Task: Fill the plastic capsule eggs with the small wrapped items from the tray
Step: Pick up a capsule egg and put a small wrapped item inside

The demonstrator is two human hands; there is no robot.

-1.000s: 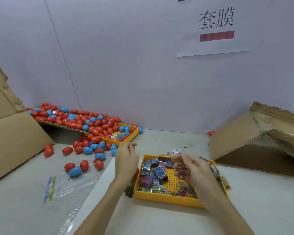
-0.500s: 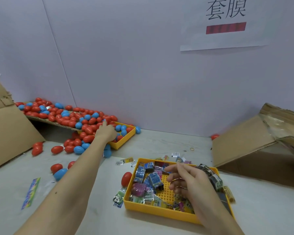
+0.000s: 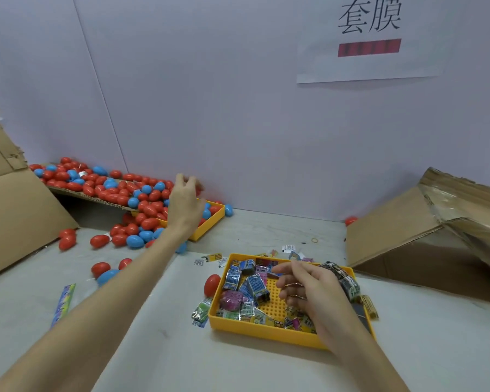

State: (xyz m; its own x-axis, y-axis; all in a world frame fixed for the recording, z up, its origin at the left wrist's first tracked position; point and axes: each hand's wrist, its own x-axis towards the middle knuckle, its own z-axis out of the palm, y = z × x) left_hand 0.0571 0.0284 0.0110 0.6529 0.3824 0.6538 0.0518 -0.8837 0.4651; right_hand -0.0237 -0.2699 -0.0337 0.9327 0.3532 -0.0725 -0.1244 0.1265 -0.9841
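Head view. Work surface is a pale grey table (image 3: 266,369) running from the bottom edge to a plain lilac-white wall (image 3: 210,108) across the upper half. A white paper sign (image 3: 369,38) with two black characters and a red bar hangs at upper right.

Cardboard sheets (image 3: 14,210) lean at the left edge; a collapsed cardboard box (image 3: 425,236) lies at right. A far yellow tray (image 3: 210,226), left of centre, and a cardboard ramp behind it carry a heap of red and blue capsule eggs (image 3: 119,190); more lie spilled on the table below it. One red egg (image 3: 211,284) lies just beside the near yellow tray (image 3: 266,331), lower centre, which holds the small wrapped items (image 3: 255,287).

Left hand (image 3: 184,205) is over the egg heap, fingers curled; something red shows at the fingertips, but a grip cannot be confirmed. Right hand (image 3: 306,290) hangs over the near tray, fingers loosely curled, covering part of the contents; whether it holds anything cannot be told.
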